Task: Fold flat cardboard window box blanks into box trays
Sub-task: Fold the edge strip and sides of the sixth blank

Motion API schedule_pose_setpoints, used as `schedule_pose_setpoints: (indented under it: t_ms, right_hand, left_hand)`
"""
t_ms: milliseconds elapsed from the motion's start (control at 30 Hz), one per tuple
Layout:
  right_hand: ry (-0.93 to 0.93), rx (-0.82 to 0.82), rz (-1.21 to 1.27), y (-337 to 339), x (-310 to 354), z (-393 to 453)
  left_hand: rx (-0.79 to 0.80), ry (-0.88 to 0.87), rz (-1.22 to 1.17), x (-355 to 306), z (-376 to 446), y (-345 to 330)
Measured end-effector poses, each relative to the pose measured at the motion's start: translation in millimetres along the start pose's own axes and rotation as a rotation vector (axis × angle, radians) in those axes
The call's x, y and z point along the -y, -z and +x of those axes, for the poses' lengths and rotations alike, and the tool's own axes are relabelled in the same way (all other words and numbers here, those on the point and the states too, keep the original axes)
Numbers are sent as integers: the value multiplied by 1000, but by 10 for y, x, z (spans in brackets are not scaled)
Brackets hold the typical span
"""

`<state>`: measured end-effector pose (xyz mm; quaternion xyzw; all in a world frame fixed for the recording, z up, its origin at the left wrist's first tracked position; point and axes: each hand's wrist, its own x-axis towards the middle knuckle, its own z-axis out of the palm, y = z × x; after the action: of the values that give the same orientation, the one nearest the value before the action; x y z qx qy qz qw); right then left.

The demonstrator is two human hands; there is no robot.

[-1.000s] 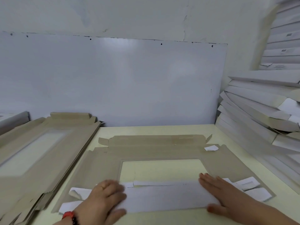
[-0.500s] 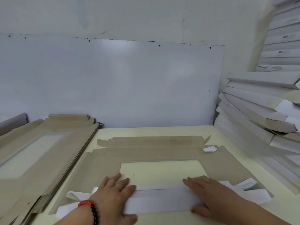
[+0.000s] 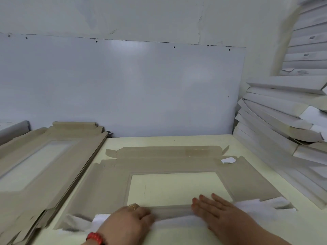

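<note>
Window box blank (image 3: 169, 161): flat on bench (image 3: 177, 140), centre. Near flap (image 3: 169, 221): white, blurred, prob. part-folded. Left hand (image 3: 127, 221) fingers curled on it; right hand (image 3: 219, 211) flat, fingers spread.

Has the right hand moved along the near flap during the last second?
Yes. The right hand has slid leftward along the white near flap, from level with the window cutout's right edge to inside it, closer to the left hand.
</note>
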<state>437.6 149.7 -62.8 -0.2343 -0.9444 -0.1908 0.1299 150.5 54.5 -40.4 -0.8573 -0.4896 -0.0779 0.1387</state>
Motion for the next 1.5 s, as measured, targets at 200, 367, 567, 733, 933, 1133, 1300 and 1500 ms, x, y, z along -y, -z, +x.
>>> schedule_pose_setpoints:
  t_ms: [200,367,567,733,933,1133,1300,1500]
  right_hand:
    - [-90,-45,18,-40,512,77]
    - [-276,-94,177,43,684,199]
    - [-160,-111,129,164,651,188]
    - [-188,-166,69,149,519,294]
    - [-94,-173,-7,-15,457,392]
    - [-106,-222,88,-116,491,403]
    - [-56,-298,233,-150,240,48]
    - [-257,-256,316,9,-302,-547]
  left_hand:
    - [-85,49,11,-424,5,-252]
    - [291,333,-252,-537,151,35]
    - [622,273,-164,-531,407,155]
    - [451,323,-101,-425,382,110]
    - [344,340,-34,-410,439,-76]
    - [1,179,-2,-415,354,-89]
    - [-103,85,-43,-171,45,-276]
    - [-144,104,-172,193,-386,-246]
